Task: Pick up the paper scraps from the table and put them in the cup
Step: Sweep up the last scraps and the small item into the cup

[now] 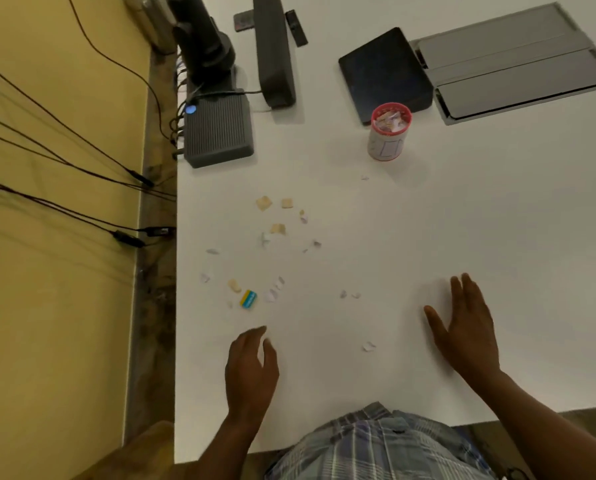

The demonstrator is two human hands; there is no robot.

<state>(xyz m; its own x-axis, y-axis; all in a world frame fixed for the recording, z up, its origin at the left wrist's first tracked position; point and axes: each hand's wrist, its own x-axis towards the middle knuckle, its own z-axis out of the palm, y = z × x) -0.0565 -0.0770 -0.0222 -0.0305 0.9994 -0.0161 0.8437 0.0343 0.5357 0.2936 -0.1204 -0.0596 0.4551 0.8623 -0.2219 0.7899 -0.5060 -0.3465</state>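
Several small paper scraps lie scattered on the white table (463,220): tan pieces (264,203), white ones (270,295), a yellow and blue piece (248,299), and a lone white scrap (368,346) between my hands. The cup (389,135), white with a red rim, stands upright farther back and holds several scraps. My left hand (251,368) hovers near the front left, fingers loosely curled, just below the yellow and blue piece, holding nothing I can see. My right hand (464,327) is flat and spread over the table, empty.
A black tablet (383,72) sits right behind the cup, with grey flat trays (511,64) to its right. A grey ribbed box (217,133), a dark stand (274,50) and cables stand at the back left. The table's left edge (176,306) borders a yellow wall.
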